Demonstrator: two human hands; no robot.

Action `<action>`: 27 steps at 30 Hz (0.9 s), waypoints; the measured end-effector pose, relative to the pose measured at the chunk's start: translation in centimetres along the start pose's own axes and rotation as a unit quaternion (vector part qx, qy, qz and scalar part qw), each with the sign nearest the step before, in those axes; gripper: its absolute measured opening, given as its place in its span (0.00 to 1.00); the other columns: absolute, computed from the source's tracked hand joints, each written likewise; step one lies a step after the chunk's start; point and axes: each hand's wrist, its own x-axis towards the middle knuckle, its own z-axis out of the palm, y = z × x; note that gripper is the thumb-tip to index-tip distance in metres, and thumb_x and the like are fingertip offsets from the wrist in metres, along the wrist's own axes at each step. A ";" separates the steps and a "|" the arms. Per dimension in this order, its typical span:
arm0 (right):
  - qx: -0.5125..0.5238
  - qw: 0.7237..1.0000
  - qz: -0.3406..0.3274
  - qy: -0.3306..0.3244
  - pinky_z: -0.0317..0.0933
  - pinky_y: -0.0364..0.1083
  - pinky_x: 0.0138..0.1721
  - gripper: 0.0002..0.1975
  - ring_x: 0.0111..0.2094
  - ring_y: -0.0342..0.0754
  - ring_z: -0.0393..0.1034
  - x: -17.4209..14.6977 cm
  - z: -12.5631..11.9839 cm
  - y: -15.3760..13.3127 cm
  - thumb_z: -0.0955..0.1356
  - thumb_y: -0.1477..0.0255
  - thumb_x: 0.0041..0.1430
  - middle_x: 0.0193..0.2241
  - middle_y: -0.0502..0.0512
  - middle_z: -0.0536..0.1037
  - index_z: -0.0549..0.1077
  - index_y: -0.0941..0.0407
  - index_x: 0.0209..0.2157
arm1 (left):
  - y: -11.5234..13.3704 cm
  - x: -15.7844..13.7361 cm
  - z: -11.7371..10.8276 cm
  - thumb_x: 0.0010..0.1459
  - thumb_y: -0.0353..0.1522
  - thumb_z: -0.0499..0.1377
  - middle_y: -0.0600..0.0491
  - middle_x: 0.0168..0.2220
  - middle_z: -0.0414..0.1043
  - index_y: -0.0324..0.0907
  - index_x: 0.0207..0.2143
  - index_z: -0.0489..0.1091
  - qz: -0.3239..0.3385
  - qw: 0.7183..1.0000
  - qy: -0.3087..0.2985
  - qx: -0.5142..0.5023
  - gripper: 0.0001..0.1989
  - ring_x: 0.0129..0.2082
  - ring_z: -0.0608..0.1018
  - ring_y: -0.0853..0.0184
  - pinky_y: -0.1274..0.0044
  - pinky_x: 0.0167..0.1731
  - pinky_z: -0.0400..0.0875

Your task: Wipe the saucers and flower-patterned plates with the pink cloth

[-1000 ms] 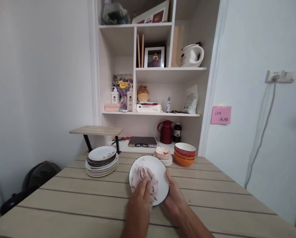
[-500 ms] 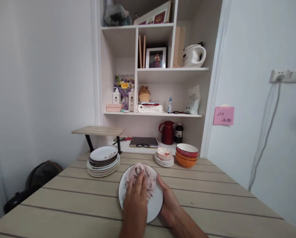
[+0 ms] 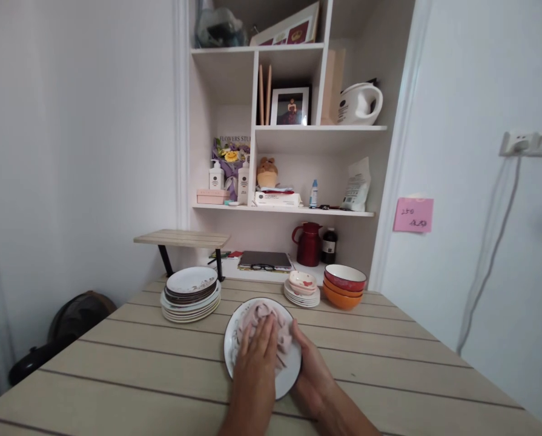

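A white plate (image 3: 290, 374) with a dark rim and a faint printed pattern is held low over the table. My right hand (image 3: 313, 375) grips its right edge, thumb on the rim and fingers underneath, out of sight. Across a crumpled pale pink cloth (image 3: 264, 311) on the plate's face, my left hand (image 3: 256, 366) presses with its fingers close together. The cloth is partly hidden under that hand. Behind and to the left stands a stack of plates (image 3: 191, 297), smaller dark-edged ones on top of larger white ones.
At the back right are small dishes (image 3: 302, 295) and stacked red and orange bowls (image 3: 343, 287). A small wooden riser (image 3: 182, 238) stands at the back left. Behind the table (image 3: 138, 369) are a laptop (image 3: 265, 260), glasses (image 3: 262, 267), a red jug (image 3: 307, 245) and shelves (image 3: 316, 128).
The plate has shifted slightly up and right in view, with both hands still on it. My left hand and the cloth have moved a little to the right. The whole view has shifted slightly.
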 end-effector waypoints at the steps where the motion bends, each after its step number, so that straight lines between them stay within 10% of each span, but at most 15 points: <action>1: 0.001 1.000 0.000 -0.007 0.59 0.53 0.56 0.29 0.50 0.55 0.73 0.0 0.1 0.2 0.62 0.56 0.62 0.46 0.66 0.80 0.70 0.65 0.54 | -0.4 0.2 -0.1 0.53 0.16 0.46 0.50 0.63 0.61 0.40 0.63 0.56 -0.027 1.000 -0.002 0.007 0.34 0.61 0.65 0.63 0.64 0.58 0.64; 7: 0.026 0.999 -0.031 0.034 0.59 0.54 0.56 0.30 0.49 0.56 0.73 0.3 -0.9 -1.4 0.63 0.54 0.61 0.43 0.67 0.81 0.74 0.66 0.49 | -0.2 -1.1 0.2 0.55 0.17 0.47 0.47 0.56 0.71 0.38 0.55 0.67 -0.054 0.997 0.026 0.043 0.27 0.54 0.73 0.60 0.67 0.51 0.71; 16: 0.000 0.995 0.040 0.092 0.65 0.54 0.50 0.32 0.43 0.59 0.76 -0.7 -0.9 -2.1 0.65 0.51 0.56 0.34 0.70 0.82 0.76 0.69 0.41 | 2.2 -1.5 -0.7 0.61 0.27 0.50 0.54 0.57 0.70 0.40 0.57 0.64 0.142 0.985 0.042 -0.085 0.22 0.57 0.70 0.67 0.73 0.57 0.64; 27: 0.011 0.999 -0.004 0.040 0.60 0.52 0.55 0.29 0.48 0.55 0.74 0.1 -0.3 -0.7 0.64 0.56 0.60 0.43 0.67 0.81 0.72 0.67 0.51 | -0.4 -0.6 -0.8 0.53 0.19 0.49 0.51 0.60 0.65 0.40 0.60 0.61 -0.098 0.995 0.007 0.011 0.31 0.59 0.67 0.61 0.61 0.59 0.58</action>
